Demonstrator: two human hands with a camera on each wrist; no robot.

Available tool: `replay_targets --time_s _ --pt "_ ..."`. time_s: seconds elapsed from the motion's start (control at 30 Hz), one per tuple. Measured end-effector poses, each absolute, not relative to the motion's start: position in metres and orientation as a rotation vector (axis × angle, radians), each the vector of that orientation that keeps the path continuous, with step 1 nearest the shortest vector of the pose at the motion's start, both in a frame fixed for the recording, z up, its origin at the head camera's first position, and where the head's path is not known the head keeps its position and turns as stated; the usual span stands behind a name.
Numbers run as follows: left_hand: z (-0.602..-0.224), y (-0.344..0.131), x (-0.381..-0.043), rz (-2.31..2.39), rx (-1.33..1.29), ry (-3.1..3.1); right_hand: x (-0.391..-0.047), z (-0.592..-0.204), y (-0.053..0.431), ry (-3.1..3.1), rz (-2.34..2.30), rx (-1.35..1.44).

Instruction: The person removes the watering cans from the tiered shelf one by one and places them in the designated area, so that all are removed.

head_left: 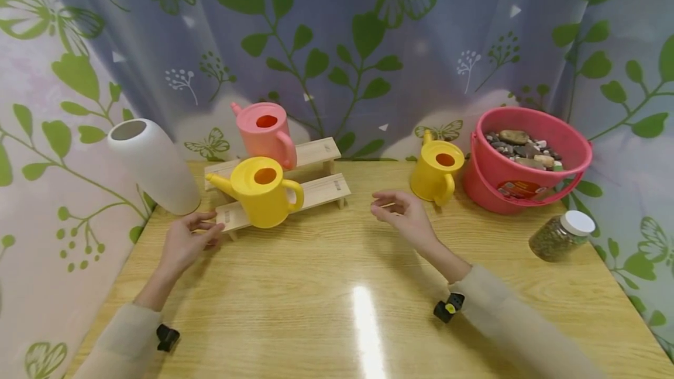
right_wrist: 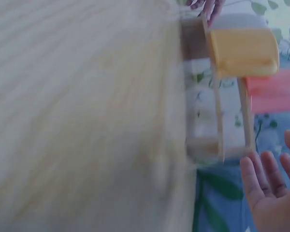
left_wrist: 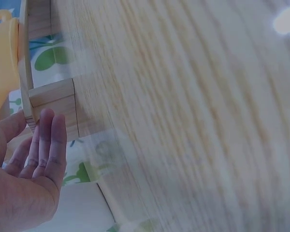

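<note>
A two-tier wooden stand (head_left: pixel 316 192) bears a yellow watering can (head_left: pixel 258 200) on its lower step and a pink watering can (head_left: pixel 260 139) on the upper one. My left hand (head_left: pixel 186 240) is at the lower step's left end. In the left wrist view its thumb (left_wrist: pixel 15 124) lies on one side of the board's end and its fingers (left_wrist: pixel 47 140) on the other, pinching it. Right of the stand, my right hand (head_left: pixel 402 215) hovers over the table with loosely bent fingers, holding nothing and apart from the stand.
A white vase (head_left: pixel 155 168) leans at the left, close by my left hand. Toward the back right are another yellow watering can (head_left: pixel 434 171), a pink bucket (head_left: pixel 489 186) of stones and a tilted, white-lidded jar (head_left: pixel 553 238). A patterned curtain (head_left: pixel 316 34) hangs behind the table (head_left: pixel 295 297).
</note>
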State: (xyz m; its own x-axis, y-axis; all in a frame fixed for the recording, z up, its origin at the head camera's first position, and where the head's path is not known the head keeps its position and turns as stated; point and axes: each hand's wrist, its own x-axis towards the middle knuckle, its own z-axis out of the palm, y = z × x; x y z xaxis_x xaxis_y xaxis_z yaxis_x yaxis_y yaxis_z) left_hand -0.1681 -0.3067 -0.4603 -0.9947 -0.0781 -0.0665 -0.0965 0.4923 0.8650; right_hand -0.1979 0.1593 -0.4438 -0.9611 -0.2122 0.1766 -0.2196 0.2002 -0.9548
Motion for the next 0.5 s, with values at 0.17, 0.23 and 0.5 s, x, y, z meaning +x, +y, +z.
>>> replay_targets --time_s 0.17,0.23,0.5 --pt "-0.458 -0.306 -0.167 1.58 -0.149 2.699 -0.213 -0.434 0.118 -2.451 1.957 0.581" --pt "-0.457 -0.306 -0.166 1.582 -0.15 2.693 -0.218 -0.431 0.102 -2.461 1.966 0.625" --pt "-0.458 -0.307 -0.167 1.578 -0.143 2.682 -0.233 -0.423 0.057 -2.464 2.009 0.728"
